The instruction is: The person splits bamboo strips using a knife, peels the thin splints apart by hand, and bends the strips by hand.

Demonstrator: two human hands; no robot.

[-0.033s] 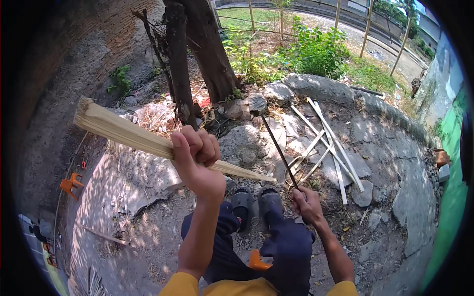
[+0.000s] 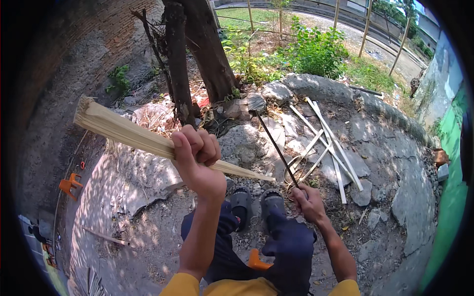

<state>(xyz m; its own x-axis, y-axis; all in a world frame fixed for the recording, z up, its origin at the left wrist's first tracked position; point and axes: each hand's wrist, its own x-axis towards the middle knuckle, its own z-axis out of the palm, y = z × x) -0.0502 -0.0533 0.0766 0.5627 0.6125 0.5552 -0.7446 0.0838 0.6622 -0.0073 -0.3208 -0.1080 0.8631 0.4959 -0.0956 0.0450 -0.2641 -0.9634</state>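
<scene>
My left hand (image 2: 200, 165) is closed round a long pale stick of split wood (image 2: 131, 135). The stick slants across in front of me, with its thick, rough end up at the left and its thin end near my feet. Lower at the right, my right hand (image 2: 307, 203) grips the near end of a long, thin dark tool (image 2: 276, 145), which looks like a machete seen edge-on. Its far end points away and to the left, near a grey stump-like block (image 2: 256, 102). The tool and the stick appear apart.
Several pale wooden strips (image 2: 339, 148) lie crossed on the broken concrete at the right. Tree trunks (image 2: 210, 54) rise ahead, beside rubble and a low curved concrete edge (image 2: 321, 88). Orange plastic (image 2: 257, 260) shows between my legs. An orange chair (image 2: 70, 185) stands far left.
The far end of the dark tool has tilted slightly to the left. My left hand and the split stick stay nearly still.
</scene>
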